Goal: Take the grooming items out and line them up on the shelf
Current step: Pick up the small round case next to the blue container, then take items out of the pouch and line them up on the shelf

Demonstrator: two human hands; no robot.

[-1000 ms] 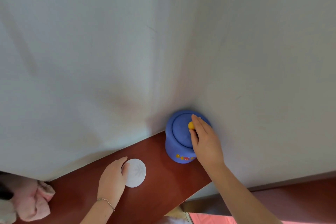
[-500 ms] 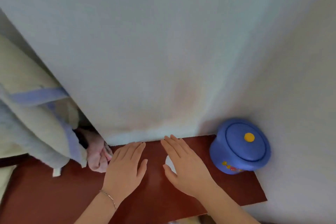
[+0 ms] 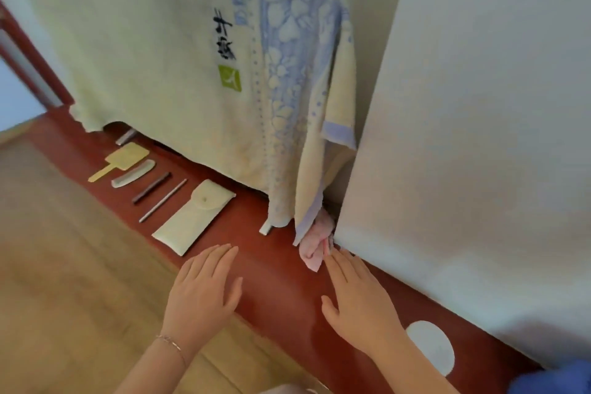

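On the red-brown shelf [image 3: 275, 278] several grooming items lie in a row: a yellow hand mirror [image 3: 123, 159], a pale comb [image 3: 133, 173], a dark stick [image 3: 151, 187], a thin grey stick [image 3: 163, 200] and a cream pouch [image 3: 193, 215]. A white round pad [image 3: 431, 345] lies flat at the right, beside the blue jar [image 3: 553, 379] cut off at the bottom right corner. My left hand [image 3: 204, 291] and my right hand [image 3: 358, 301] hover flat over the shelf with straight fingers, holding nothing.
Cream and blue towels [image 3: 243, 73] hang over the back of the shelf, with a pink cloth [image 3: 316, 246] below them near my right fingertips. A white panel [image 3: 479, 137] stands at the right. Wooden floor [image 3: 64, 281] spreads to the left.
The view has swung left, so the row of items and the towels now show. The jar has slid to the bottom right corner. Both hands stay flat and empty over the shelf.
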